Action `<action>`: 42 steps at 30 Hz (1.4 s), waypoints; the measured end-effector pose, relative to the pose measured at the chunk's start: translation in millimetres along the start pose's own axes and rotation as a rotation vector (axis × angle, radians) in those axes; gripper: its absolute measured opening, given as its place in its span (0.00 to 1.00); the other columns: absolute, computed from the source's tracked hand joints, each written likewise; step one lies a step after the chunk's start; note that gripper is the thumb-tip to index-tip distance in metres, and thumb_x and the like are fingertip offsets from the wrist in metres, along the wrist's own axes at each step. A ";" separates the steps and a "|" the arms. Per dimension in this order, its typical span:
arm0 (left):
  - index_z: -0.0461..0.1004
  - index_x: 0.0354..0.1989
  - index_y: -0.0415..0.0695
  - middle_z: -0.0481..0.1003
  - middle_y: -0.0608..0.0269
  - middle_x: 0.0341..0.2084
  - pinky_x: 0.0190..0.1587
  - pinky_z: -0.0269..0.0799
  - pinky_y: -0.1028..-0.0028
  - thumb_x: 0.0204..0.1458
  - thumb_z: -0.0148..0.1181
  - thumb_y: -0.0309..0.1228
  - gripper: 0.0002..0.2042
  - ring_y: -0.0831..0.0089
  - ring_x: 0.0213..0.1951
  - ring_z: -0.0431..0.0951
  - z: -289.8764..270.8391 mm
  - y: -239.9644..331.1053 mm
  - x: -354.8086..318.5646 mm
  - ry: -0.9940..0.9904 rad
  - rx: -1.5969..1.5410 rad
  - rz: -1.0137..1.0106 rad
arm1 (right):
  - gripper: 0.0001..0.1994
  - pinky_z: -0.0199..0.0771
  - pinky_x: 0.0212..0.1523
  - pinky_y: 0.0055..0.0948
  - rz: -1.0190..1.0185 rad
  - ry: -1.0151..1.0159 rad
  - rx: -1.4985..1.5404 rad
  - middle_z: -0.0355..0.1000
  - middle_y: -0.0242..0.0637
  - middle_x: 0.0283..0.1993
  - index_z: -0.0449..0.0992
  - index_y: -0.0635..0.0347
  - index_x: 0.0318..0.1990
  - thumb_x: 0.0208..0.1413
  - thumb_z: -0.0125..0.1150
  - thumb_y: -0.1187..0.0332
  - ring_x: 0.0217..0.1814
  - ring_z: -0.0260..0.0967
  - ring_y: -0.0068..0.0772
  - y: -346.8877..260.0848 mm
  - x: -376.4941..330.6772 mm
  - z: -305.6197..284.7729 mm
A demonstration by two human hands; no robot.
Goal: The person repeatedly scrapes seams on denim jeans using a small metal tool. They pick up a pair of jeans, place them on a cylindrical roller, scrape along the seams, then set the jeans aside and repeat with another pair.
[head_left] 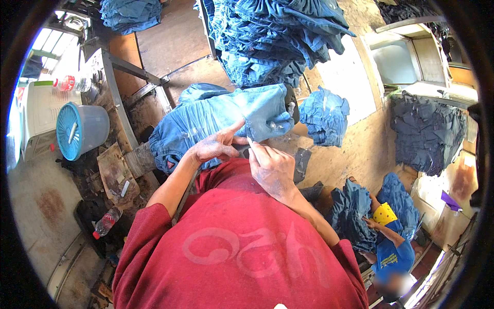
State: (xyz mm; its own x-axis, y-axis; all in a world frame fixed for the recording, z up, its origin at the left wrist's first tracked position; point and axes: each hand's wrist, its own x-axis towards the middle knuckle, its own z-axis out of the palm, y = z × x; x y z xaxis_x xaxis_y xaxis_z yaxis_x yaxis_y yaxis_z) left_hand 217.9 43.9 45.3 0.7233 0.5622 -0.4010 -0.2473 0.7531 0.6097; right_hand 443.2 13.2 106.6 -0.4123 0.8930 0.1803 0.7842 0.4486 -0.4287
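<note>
A pair of light blue jeans point(206, 116) is spread in front of me over a support that is mostly hidden. My left hand point(218, 147) rests along the near edge of the denim, its index finger stretched out on the cloth. Close beside it on the right, my right hand point(272, 167) is closed in a pinch at the fabric. A thin pale tip shows at its fingertips, too small to name. Worn whitish patches mark the jeans near both hands.
A tall pile of blue jeans point(272, 41) rises ahead, with a smaller stack point(324, 116) to its right. Dark garments point(427, 131) lie farther right. A lidded blue bucket point(95, 129) stands left. At the lower right, a co-worker point(393, 252) in blue handles denim point(352, 216).
</note>
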 end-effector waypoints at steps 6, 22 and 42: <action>0.34 0.85 0.50 0.77 0.58 0.57 0.22 0.59 0.84 0.54 0.62 0.18 0.53 0.87 0.25 0.67 -1.1 -1.0 -1.5 0.025 0.026 0.011 | 0.10 0.81 0.32 0.37 0.068 0.003 -0.071 0.82 0.37 0.29 0.86 0.53 0.47 0.59 0.70 0.69 0.29 0.83 0.39 -2.6 3.5 -2.1; 0.73 0.41 0.43 0.72 0.68 0.19 0.18 0.57 0.75 0.66 0.56 0.31 0.05 0.83 0.14 0.61 29.5 -28.9 15.9 0.512 0.039 0.010 | 0.05 0.80 0.33 0.39 0.392 0.069 0.176 0.85 0.42 0.36 0.85 0.55 0.43 0.65 0.67 0.66 0.34 0.85 0.45 6.2 -1.0 -22.2; 0.76 0.67 0.41 0.82 0.38 0.52 0.62 0.74 0.53 0.67 0.50 0.64 0.37 0.41 0.52 0.82 -108.0 12.8 -97.6 1.501 1.560 -0.369 | 0.15 0.69 0.34 0.29 0.660 0.176 0.476 0.68 0.27 0.34 0.72 0.61 0.53 0.71 0.65 0.59 0.30 0.63 0.19 183.9 -13.9 11.7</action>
State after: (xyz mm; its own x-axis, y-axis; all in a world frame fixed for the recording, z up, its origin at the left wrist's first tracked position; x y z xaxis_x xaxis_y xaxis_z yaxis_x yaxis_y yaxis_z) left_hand 74.5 35.6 18.4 -0.4807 0.8518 -0.2083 0.8708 0.4916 0.0009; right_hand 587.7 82.9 15.0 0.1730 0.9776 -0.1199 0.5430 -0.1963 -0.8165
